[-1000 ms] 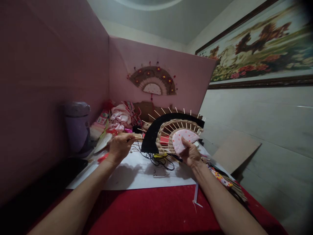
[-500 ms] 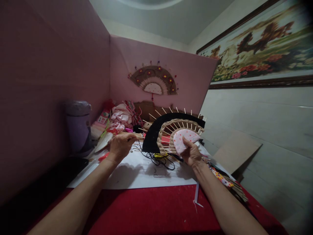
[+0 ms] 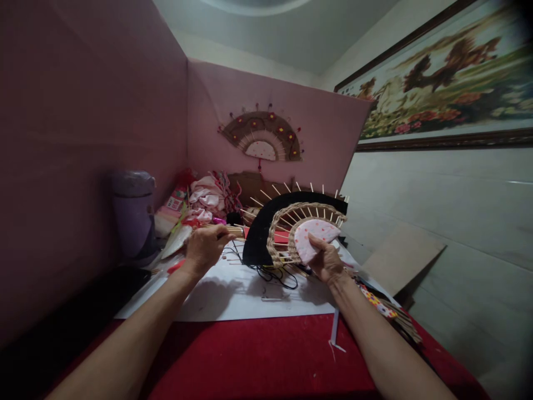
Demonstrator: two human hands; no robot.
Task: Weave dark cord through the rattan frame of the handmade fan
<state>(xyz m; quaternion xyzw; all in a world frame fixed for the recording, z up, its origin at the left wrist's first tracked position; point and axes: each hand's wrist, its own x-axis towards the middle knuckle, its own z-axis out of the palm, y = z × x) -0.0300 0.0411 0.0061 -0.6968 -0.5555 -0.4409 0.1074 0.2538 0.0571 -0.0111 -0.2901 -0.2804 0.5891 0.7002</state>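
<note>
Thumb in front, my right hand [image 3: 327,260] grips the fan [image 3: 313,236] by its pale pink spotted half-round base. The fan has thin wooden sticks, braided cord bands and a black cloth band [image 3: 259,236], and is held up over the table, tilted. To its left, my left hand [image 3: 208,245] is closed with fingertips pinched together; whatever it holds, if anything, is too small to tell. Behind that hand lies a bundle of thin sticks [image 3: 235,231]. Black cord [image 3: 287,282] lies on the white sheet [image 3: 233,305] below the fan.
A finished fan [image 3: 262,133] hangs on the pink board. At the left stands a purple container [image 3: 135,222], beside pink cloth [image 3: 207,194] and packets. The red tablecloth [image 3: 258,361] covers the near side. Flowered strips [image 3: 377,303] lie at the right.
The fan has turned slightly, its stick tips shifting and its left end dipping a little. My left hand has hardly moved and stays pinched.
</note>
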